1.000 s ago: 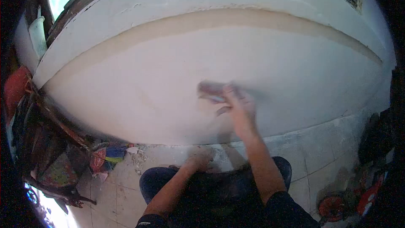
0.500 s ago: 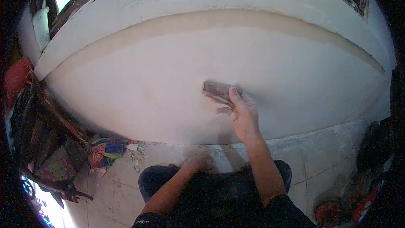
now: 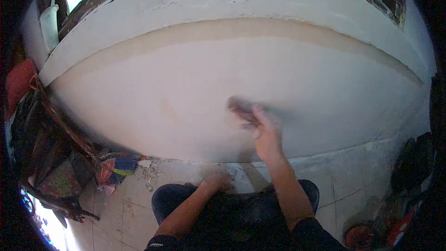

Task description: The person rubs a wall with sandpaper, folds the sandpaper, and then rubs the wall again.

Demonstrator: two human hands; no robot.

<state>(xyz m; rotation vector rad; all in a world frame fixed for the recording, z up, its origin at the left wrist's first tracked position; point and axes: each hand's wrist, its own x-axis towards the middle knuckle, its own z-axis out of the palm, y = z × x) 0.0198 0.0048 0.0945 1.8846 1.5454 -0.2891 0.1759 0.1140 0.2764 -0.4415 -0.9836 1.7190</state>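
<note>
In the head view my right hand (image 3: 265, 123) is closed around a reddish-brown sanding block (image 3: 242, 109), thumb on its upper side. The block is smeared by motion and lies right at the white wall (image 3: 153, 79), a little below the middle of the panel. My left hand (image 3: 219, 182) rests low by my knees, close over the dusty floor. Its fingers are dim and blurred, so I cannot tell how they are held.
A plaster ledge (image 3: 209, 4) juts out above the wall panel. At left, a brown wooden piece (image 3: 69, 128) leans near cloths (image 3: 114, 169) and debris (image 3: 149, 174). A white container (image 3: 49, 28) stands upper left. Red objects (image 3: 360, 237) lie on the tiled floor (image 3: 320, 197) at lower right.
My right hand has moved slightly downward with the sanding block, which has tilted and blurred. The view has shifted a little; my left hand stays about where it was.
</note>
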